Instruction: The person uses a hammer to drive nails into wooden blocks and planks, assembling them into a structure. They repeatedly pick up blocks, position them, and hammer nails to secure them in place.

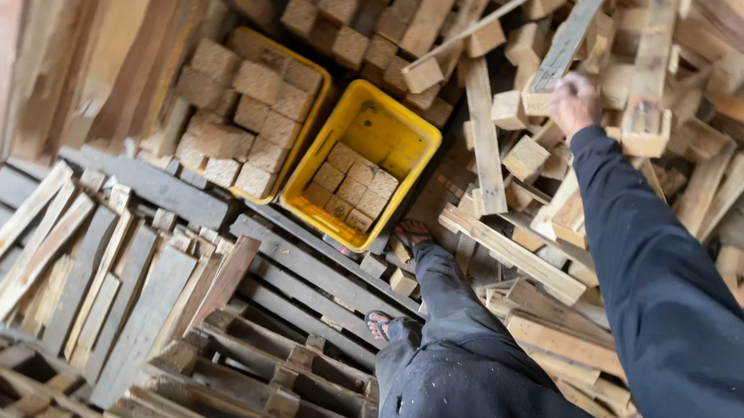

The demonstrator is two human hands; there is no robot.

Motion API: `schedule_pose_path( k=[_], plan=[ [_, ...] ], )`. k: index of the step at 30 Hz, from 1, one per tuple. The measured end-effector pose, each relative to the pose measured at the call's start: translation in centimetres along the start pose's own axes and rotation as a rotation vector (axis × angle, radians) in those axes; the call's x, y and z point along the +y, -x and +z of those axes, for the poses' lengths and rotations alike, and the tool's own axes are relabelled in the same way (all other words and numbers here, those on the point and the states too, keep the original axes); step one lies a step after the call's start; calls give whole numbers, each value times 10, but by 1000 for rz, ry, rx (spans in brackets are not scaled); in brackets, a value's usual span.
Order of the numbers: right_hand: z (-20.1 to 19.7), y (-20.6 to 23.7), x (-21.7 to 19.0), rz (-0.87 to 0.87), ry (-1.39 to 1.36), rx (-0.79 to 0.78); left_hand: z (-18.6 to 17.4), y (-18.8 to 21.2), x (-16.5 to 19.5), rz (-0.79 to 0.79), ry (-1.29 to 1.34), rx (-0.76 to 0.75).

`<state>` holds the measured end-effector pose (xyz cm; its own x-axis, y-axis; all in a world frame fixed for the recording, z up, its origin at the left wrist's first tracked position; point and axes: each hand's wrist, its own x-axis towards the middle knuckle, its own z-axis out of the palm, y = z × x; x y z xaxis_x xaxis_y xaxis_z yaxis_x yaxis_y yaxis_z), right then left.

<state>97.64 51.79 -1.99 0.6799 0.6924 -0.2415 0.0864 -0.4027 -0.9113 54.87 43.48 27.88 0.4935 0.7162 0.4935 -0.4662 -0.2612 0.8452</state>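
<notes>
My right hand (575,102) reaches up and out into a big heap of broken pallet wood (548,200), its arm in a dark blue sleeve. The fingers are closed around the lower end of a grey weathered plank (563,42) that sticks up out of the heap. My left hand is out of view. Below the arm I see my dark trousers and both feet in sandals (410,232), standing on wooden pallets.
A yellow crate (409,127) partly filled with square wood blocks sits left of the heap. A second yellow crate (314,106), heaped with blocks, stands beside it. Grey pallets and loose slats (135,265) lie at the left and lower middle.
</notes>
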Motion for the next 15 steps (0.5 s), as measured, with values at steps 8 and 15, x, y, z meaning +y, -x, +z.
schedule_pose_path(
  k=[8,15],
  plan=[
    [191,241,7,-58,434,-740,-19,46,20,120,-63,80],
    [320,495,-14,-470,694,-1763,-43,193,116,97,-215,499]
  ],
)
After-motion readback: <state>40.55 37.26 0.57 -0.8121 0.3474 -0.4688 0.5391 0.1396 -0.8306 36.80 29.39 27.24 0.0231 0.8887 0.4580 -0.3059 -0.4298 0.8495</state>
